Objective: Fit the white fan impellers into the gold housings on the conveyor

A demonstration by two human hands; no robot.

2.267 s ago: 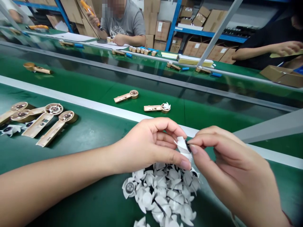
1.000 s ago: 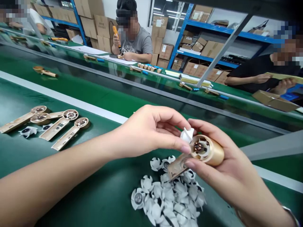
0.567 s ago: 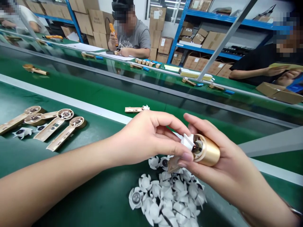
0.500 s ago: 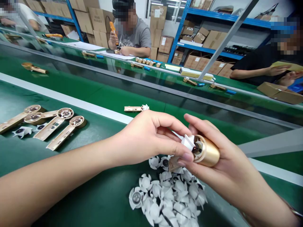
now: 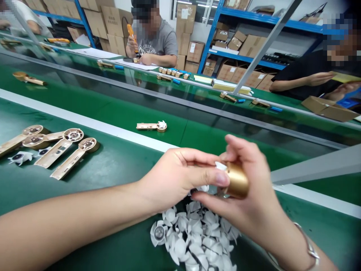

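Observation:
My right hand (image 5: 248, 203) is wrapped round a gold fan housing (image 5: 237, 180), its round head turned toward my left hand. My left hand (image 5: 180, 177) pinches a white fan blade (image 5: 220, 166) and presses it against the open face of the gold head; most of the blade is hidden by my fingers. Right under both hands lies a pile of white fan blades (image 5: 194, 237) on the green work surface (image 5: 113, 162).
Several gold housings (image 5: 62, 146) lie at the left with loose blades beside them. On the green conveyor belt (image 5: 197, 135) rests a gold housing with a blade fitted (image 5: 152, 126), another (image 5: 28, 78) far left. Two people sit across, among cardboard boxes (image 5: 327, 107) and blue shelving.
My right hand has taken up a gold housing. My left hand has pushed the white blade onto its head, and the head has turned away from me. The fitted housing on the belt drifted left.

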